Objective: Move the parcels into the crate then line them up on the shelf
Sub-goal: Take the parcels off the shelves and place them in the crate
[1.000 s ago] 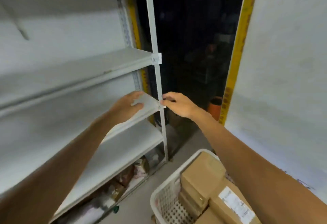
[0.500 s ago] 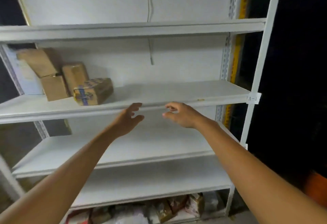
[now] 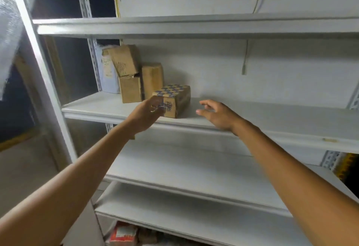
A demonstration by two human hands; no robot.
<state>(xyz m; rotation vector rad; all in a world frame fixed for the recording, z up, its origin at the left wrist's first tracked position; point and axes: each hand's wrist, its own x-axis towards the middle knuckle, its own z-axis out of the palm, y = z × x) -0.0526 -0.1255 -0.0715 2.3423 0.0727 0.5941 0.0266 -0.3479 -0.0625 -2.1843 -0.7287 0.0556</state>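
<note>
The checkered parcel [image 3: 172, 98] lies on the middle shelf [image 3: 272, 115], close to its front edge and just right of the other parcels. Half a second ago both hands hovered over the bare middle of that board. Now the view has swung left and the hands flank this box. The left hand [image 3: 144, 114] is at its near end with fingers curled against the printed face, but blur hides whether they pinch it or only touch. The right hand [image 3: 218, 115] is spread and empty, just right of the box and apart from it. The crate seen a second ago is out of view, so I judge the step to be squaring up parcels already shelved.

The box is a squat cardboard brick with a blue-and-white chequer on top. The plain brown boxes [image 3: 132, 88] behind it look scuffed, and the top one is tilted. The shelf is matte painted metal on perforated uprights [image 3: 95, 61].
</note>
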